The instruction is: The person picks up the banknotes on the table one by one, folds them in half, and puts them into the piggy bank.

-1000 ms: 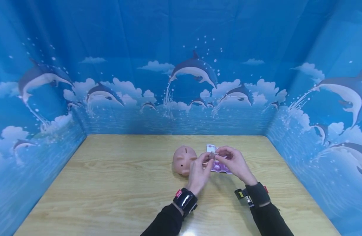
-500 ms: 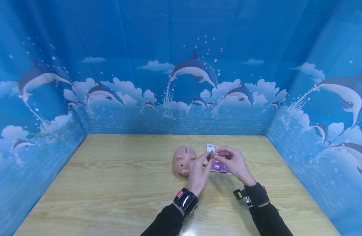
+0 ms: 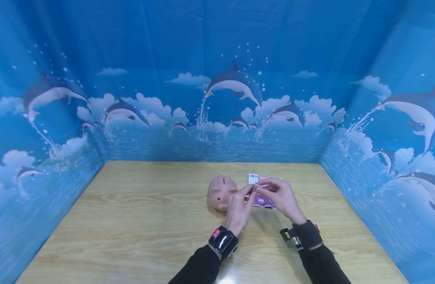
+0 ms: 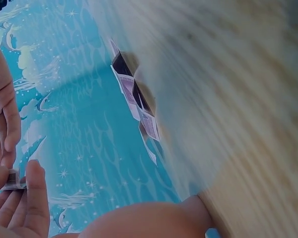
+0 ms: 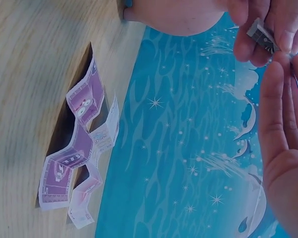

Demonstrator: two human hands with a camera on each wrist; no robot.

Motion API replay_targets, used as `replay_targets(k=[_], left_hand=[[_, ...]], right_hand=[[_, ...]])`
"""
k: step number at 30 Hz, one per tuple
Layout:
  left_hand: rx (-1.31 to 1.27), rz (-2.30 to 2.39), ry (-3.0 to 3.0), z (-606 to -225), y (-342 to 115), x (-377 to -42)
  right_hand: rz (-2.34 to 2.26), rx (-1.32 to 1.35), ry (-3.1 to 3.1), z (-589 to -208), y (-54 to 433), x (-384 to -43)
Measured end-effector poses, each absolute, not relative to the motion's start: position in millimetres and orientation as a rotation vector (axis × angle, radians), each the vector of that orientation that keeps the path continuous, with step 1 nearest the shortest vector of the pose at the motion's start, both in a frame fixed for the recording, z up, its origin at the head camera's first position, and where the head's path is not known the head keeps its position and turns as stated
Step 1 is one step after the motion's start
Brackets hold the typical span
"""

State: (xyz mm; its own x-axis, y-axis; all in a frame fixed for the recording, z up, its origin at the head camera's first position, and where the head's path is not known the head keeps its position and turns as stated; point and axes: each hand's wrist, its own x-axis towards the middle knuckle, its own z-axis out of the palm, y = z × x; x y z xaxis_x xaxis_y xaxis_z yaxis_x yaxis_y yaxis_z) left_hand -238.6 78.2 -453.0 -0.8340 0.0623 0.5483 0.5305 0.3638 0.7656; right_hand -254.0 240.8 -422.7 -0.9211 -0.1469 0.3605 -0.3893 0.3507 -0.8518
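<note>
In the head view, my left hand (image 3: 238, 211) and my right hand (image 3: 282, 198) meet fingertip to fingertip over the right half of the table. Between them is a small grey folded banknote (image 5: 262, 38), creased into a narrow packet. My left thumb and fingers pinch it, and my right fingertips grip its other end, partly hiding it. Just left of the hands lies a pink piggy bank (image 3: 219, 193), its coin slot facing up. Purple play banknotes (image 5: 74, 144), creased into zigzags, stand on the table beneath my right hand, beside a paler pink one (image 5: 84, 196).
A white slip of paper (image 3: 253, 178) lies behind the hands. The wooden table (image 3: 143, 213) ends at a blue dolphin-print curtain (image 3: 160, 138) at the back and sides. Both wrists wear black bands, the right one (image 3: 309, 233) bearing a small device.
Both hands keep their place over the table. The right fingers shift slightly at the folded banknote, and the note turns a little so less of it shows in the head view.
</note>
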Motion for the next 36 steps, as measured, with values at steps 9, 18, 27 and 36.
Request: replay_targets(k=[9, 18, 27, 36], left_hand=[[-0.551, -1.489, -2.204, -454, 78, -240], [-0.543, -1.549, -2.204, -456, 78, -240], [-0.521, -1.568, -2.175, -457, 78, -241], [-0.523, -1.589, -2.225, -453, 76, -239]], right_hand=[[1.558, 0.552, -2.433, -423, 242, -255], [1.488, 0.507, -2.485, -424, 240, -255], [1.480, 0.476, -2.510, -411, 232, -247], [1.579, 0.467, -2.442, -423, 238, -255]])
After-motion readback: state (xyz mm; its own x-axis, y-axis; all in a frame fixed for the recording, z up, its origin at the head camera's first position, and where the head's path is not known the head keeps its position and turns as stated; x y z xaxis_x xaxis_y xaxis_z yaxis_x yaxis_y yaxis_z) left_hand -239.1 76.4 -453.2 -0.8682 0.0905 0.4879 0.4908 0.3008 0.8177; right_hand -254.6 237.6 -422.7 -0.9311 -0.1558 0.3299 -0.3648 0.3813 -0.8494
